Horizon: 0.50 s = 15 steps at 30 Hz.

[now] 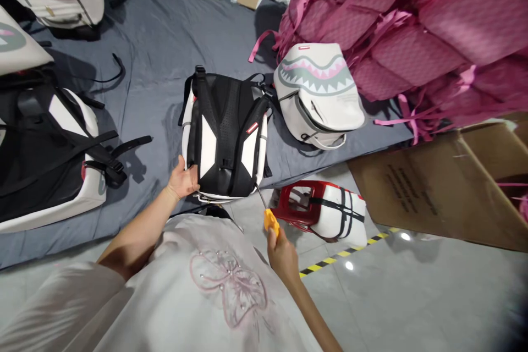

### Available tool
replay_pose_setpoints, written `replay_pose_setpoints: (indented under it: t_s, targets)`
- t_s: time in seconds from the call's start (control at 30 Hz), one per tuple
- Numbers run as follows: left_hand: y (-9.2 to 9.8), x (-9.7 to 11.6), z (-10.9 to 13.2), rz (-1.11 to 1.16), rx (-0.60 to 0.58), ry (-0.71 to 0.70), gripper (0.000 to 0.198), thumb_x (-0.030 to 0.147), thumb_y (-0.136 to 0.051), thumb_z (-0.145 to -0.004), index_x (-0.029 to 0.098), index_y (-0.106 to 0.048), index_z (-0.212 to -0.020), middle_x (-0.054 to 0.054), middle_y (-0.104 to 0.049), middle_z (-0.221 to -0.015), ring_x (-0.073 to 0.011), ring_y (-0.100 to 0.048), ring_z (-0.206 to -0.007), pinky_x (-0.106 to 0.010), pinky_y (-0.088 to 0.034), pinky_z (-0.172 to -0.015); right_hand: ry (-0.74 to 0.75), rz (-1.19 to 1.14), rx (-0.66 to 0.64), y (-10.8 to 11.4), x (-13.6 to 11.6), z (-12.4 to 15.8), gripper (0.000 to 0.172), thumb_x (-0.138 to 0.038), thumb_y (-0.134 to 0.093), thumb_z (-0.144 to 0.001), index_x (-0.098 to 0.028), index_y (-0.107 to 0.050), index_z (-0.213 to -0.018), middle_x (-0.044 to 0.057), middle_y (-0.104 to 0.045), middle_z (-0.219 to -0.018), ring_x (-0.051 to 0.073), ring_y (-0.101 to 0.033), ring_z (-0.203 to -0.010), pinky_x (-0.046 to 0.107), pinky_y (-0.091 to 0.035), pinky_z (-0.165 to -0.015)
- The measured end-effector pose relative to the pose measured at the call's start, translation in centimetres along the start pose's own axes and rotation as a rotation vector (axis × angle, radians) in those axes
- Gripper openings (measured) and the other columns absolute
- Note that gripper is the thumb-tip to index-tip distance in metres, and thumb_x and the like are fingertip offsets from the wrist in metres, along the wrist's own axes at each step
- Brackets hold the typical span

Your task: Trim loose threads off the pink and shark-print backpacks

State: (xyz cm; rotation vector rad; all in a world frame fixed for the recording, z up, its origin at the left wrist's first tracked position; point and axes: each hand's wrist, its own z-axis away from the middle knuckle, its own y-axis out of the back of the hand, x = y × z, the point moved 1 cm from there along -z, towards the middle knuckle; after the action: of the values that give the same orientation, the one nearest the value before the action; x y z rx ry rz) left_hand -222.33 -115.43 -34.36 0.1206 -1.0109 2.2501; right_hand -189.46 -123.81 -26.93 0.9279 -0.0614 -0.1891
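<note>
A black-and-white backpack [226, 115] lies on the grey cloth with its straps and back panel facing up. At its lower left side is my left hand [183, 179], touching the bag, thumb raised and fingers stretched along the edge; some fingertips are hard to make out. My right hand [282, 250] is closed around an orange-handled tool [271, 221] with a thin shaft. The shaft's tip meets the backpack's lower right corner; the tool's exact kind is unclear. Just right of this bag sits a cream backpack [319, 93] with a pink-and-grey toothed print.
More backpacks [53, 159] lie at the left on the grey cloth [152, 38]. Pink quilted bags [404, 38] pile up at the right. A cardboard box [437, 192] and a red stool [297, 201] bearing a white strapped bundle [342, 214] stand near the cloth's front edge.
</note>
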Motion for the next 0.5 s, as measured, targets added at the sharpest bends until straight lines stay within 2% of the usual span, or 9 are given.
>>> replay_pose_setpoints:
  t_s: [0.13, 0.2, 0.27, 0.33, 0.4, 0.47, 0.5]
  targets:
    - [-1.0, -0.1, -0.2, -0.125, -0.041, 0.03, 0.074, 0.074, -0.024, -0.094, 0.017, -0.069, -0.107, -0.015, -0.076, -0.096, -0.0125, -0.057, -0.045, -0.021, -0.035, -0.034, 0.09, 0.011, -0.091, -1.3, 0.0, 3.1, 0.039, -0.033, -0.027, -0.105, -0.016, -0.058, -0.122, 0.01, -0.075, -0.087, 0.024, -0.071, -0.08, 0.028, -0.036, -0.061]
    - [-1.9, -0.1, -0.4, -0.204, -0.052, 0.032, 0.072, 0.072, -0.024, -0.095, 0.016, -0.069, -0.1, -0.015, -0.075, -0.09, -0.0126, -0.056, -0.044, -0.022, -0.035, -0.034, 0.164, 0.017, -0.132, -1.6, -1.2, 3.1, 0.032, -0.038, -0.035, -0.104, -0.021, -0.06, -0.115, 0.006, -0.075, -0.082, 0.023, -0.07, -0.077, 0.027, -0.034, -0.06]
    - [-2.7, -0.1, -0.4, -0.298, -0.047, 0.015, 0.067, 0.069, -0.029, -0.096, 0.015, -0.068, -0.1, -0.015, -0.074, -0.088, -0.0148, -0.06, -0.05, -0.024, -0.041, -0.038, 0.193, 0.026, -0.145, -1.8, -2.5, 2.5, 0.03, -0.04, -0.036, -0.105, -0.022, -0.06, -0.11, 0.006, -0.075, -0.084, 0.022, -0.07, -0.077, 0.027, -0.031, -0.06]
    - [-3.2, -0.1, 0.3, -0.411, -0.018, -0.023, 0.058, 0.065, -0.042, -0.095, 0.014, -0.068, -0.103, -0.015, -0.074, -0.092, -0.0195, -0.067, -0.064, -0.028, -0.051, -0.048, 0.163, 0.036, -0.139, -1.9, -3.2, 1.7, 0.031, -0.038, -0.034, -0.106, -0.02, -0.058, -0.108, 0.008, -0.075, -0.087, 0.022, -0.071, -0.078, 0.028, -0.03, -0.059]
    - [-3.4, -0.3, 1.7, -0.531, 0.048, -0.093, 0.047, 0.056, -0.059, -0.09, 0.014, -0.067, -0.11, -0.016, -0.072, -0.105, -0.0261, -0.071, -0.086, -0.035, -0.059, -0.065, 0.133, 0.037, -0.141, -2.1, -3.5, 1.4, 0.031, -0.037, -0.033, -0.106, -0.019, -0.058, -0.108, 0.009, -0.075, -0.087, 0.023, -0.071, -0.078, 0.028, -0.031, -0.06]
    - [-3.6, -1.1, 3.4, -0.625, 0.125, -0.213, 0.047, 0.044, -0.07, -0.085, 0.019, -0.061, -0.124, -0.015, -0.064, -0.129, -0.03, -0.063, -0.118, -0.04, -0.057, -0.089, 0.124, 0.021, -0.144, -2.4, -3.6, 1.3, 0.033, -0.038, -0.031, -0.106, -0.019, -0.058, -0.109, 0.009, -0.075, -0.086, 0.023, -0.072, -0.079, 0.028, -0.032, -0.061]
    - [-3.9, -1.7, 4.1, -0.739, 0.13, -0.318, 0.052, 0.039, -0.071, -0.085, 0.022, -0.056, -0.132, -0.013, -0.057, -0.142, -0.03, -0.053, -0.133, -0.042, -0.051, -0.102, 0.123, 0.01, -0.142, -2.6, -3.6, 1.3, 0.034, -0.039, -0.031, -0.107, -0.019, -0.058, -0.11, 0.008, -0.075, -0.087, 0.023, -0.072, -0.08, 0.028, -0.033, -0.061]
